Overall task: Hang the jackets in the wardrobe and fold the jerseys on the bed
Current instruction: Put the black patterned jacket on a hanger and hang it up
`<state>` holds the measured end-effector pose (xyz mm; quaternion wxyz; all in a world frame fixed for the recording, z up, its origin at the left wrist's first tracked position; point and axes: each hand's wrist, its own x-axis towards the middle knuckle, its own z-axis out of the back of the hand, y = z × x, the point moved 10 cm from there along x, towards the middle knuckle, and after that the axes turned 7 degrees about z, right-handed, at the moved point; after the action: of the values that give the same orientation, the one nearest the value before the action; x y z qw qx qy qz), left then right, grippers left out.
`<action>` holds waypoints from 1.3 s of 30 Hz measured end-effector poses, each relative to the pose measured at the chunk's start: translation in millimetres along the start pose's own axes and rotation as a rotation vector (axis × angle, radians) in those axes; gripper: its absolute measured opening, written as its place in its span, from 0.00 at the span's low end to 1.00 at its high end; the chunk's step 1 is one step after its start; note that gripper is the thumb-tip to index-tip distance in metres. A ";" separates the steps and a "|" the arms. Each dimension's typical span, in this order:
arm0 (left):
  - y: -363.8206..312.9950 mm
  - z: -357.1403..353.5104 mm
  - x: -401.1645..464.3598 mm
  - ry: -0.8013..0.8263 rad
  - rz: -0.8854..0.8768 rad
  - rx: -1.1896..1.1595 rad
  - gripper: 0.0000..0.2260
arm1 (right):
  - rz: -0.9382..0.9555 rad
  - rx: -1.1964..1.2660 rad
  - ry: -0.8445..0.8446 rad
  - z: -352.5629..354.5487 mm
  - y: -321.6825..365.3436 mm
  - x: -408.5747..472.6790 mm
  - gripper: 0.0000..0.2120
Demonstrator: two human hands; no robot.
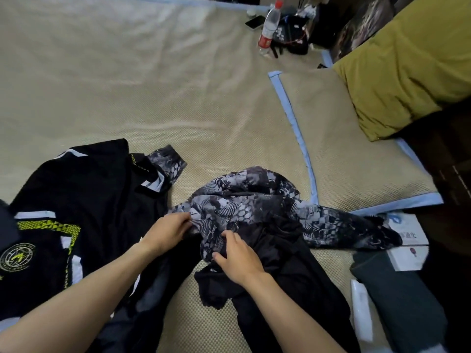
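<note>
A crumpled grey-and-black patterned jacket (257, 197) lies on the bed mat (178, 103), with dark inner cloth spilling toward me. My left hand (165, 231) pinches the jacket's patterned edge. My right hand (237, 258) grips a fold of the same jacket just to the right. A black jersey (76, 200) with white stripes, yellow-green trim and a round badge lies spread flat at the left. One patterned sleeve (169, 161) reaches out beside the jersey's collar.
A beige pillow with blue trim (356, 149) lies at the right, an olive quilt (407, 67) behind it. A water bottle (269, 26), a phone (254, 21) and dark bags stand at the far edge. White boxes (407, 240) and a dark folded garment (402, 296) sit lower right.
</note>
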<state>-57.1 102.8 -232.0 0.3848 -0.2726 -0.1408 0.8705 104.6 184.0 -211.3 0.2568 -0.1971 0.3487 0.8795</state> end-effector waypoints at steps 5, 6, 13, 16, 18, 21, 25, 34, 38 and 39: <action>-58.7 56.3 -29.4 0.043 -0.115 -0.182 0.08 | 0.009 0.154 -0.163 57.2 23.7 -30.1 0.33; -74.8 72.6 -36.7 0.036 -0.150 -0.195 0.08 | 0.012 0.191 -0.178 68.6 30.3 -37.3 0.32; -216.6 207.7 -90.9 -0.057 -0.363 -0.178 0.07 | 0.100 0.209 -0.368 173.9 78.7 -116.6 0.18; -264.4 266.3 -114.4 -0.149 -0.406 -0.215 0.11 | 0.110 0.095 -0.514 228.5 92.3 -163.6 0.29; -301.1 300.8 -133.8 -0.202 -0.465 -0.246 0.11 | 0.129 -0.070 -0.667 262.6 111.2 -202.8 0.39; -365.8 340.1 -170.3 -0.270 -0.576 -0.192 0.05 | 0.115 -0.293 -1.022 310.8 137.5 -268.8 0.36; -445.9 377.3 -227.4 -0.344 -0.734 -0.100 0.06 | 0.116 -0.250 -1.234 357.7 150.4 -338.0 0.30; -553.2 424.1 -299.8 -0.476 -0.920 -0.009 0.06 | 0.044 -0.098 -1.146 471.3 117.4 -460.5 0.11; -580.5 436.2 -311.4 -0.488 -0.968 -0.064 0.06 | 0.156 -0.054 -0.973 495.5 108.4 -497.1 0.14; -587.8 438.6 -314.9 -0.489 -0.981 -0.074 0.06 | 0.176 -0.061 -0.938 498.6 107.6 -504.1 0.16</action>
<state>210.7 242.7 506.8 0.6916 0.0220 -0.3671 0.6216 356.1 314.6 447.5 0.3051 0.2438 0.1847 0.9019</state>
